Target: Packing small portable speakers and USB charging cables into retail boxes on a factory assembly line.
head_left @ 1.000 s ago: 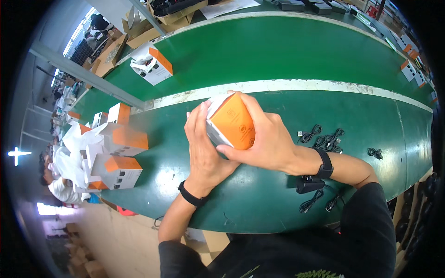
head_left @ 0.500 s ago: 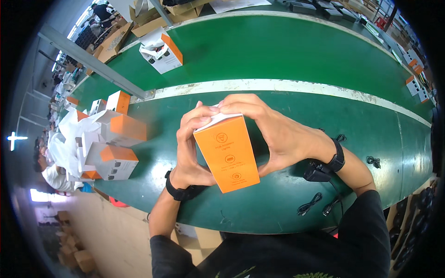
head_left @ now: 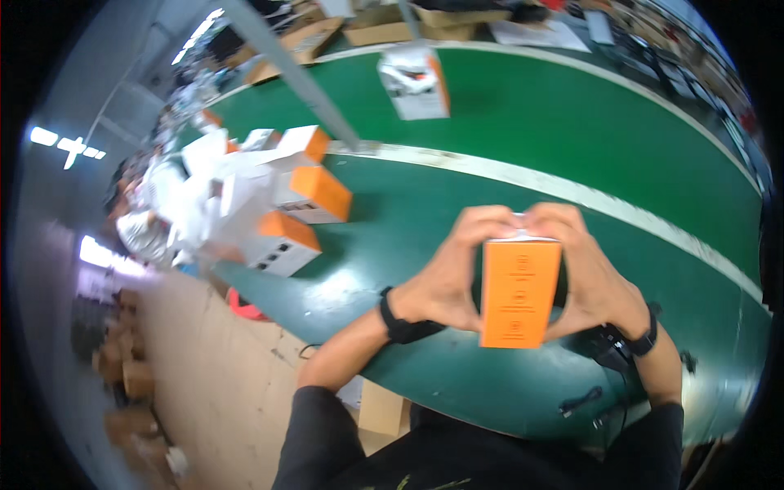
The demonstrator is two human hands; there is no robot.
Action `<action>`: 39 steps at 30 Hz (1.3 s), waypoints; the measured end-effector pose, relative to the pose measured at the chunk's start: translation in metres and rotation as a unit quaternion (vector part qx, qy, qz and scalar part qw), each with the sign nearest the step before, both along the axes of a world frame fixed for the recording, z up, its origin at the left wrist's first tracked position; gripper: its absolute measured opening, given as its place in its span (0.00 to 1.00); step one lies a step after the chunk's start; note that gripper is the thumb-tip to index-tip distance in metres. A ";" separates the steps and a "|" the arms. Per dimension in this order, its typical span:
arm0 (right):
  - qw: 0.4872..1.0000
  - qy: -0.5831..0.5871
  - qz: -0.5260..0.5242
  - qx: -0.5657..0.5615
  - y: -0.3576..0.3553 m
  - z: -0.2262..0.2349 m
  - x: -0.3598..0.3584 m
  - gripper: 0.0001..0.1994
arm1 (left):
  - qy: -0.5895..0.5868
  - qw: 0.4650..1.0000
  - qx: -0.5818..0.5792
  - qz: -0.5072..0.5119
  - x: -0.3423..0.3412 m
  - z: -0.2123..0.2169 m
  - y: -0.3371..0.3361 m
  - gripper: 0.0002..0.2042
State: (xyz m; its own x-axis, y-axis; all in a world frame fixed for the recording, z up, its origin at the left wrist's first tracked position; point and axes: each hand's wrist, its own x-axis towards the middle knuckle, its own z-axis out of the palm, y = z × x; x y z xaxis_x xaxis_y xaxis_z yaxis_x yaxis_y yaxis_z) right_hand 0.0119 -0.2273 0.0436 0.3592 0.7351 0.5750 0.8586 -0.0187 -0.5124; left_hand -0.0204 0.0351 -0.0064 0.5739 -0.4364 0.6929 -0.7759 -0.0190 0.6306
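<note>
Right of centre in the frame, an orange-and-white box (head_left: 521,298) is held between the person's two hands, its orange side with small printed icons facing the camera. The left hand (head_left: 447,278) curves round the box's left side and the right hand (head_left: 599,282) round its right, fingers meeting at the top edge and thumbs towards the lower sides; both are closed on it, with gaps between palms and box. Each wrist wears a black band. Below the hands spreads a green table (head_left: 408,229). Towards the lower right, by the right forearm, lie a black adapter (head_left: 611,353) and a bundled black cable (head_left: 581,402). Left of centre stand white-and-orange cartons (head_left: 287,249) beside white wrapping (head_left: 184,196), blurred; another carton (head_left: 416,86), its top open, stands at the upper centre near a slanting grey post (head_left: 294,75)
</note>
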 end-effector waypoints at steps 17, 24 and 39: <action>0.991 0.092 -0.062 0.078 0.004 -0.016 0.007 0.83 | 0.027 0.994 -0.106 0.006 0.007 0.016 0.005 0.63; 0.951 0.293 -0.040 0.090 0.007 -0.033 0.003 0.78 | 0.075 0.992 -0.096 0.040 -0.012 0.012 0.002 0.76; 0.985 0.136 -0.101 0.018 -0.004 -0.025 0.016 0.63 | 0.095 0.995 -0.010 0.039 0.010 -0.008 0.007 0.80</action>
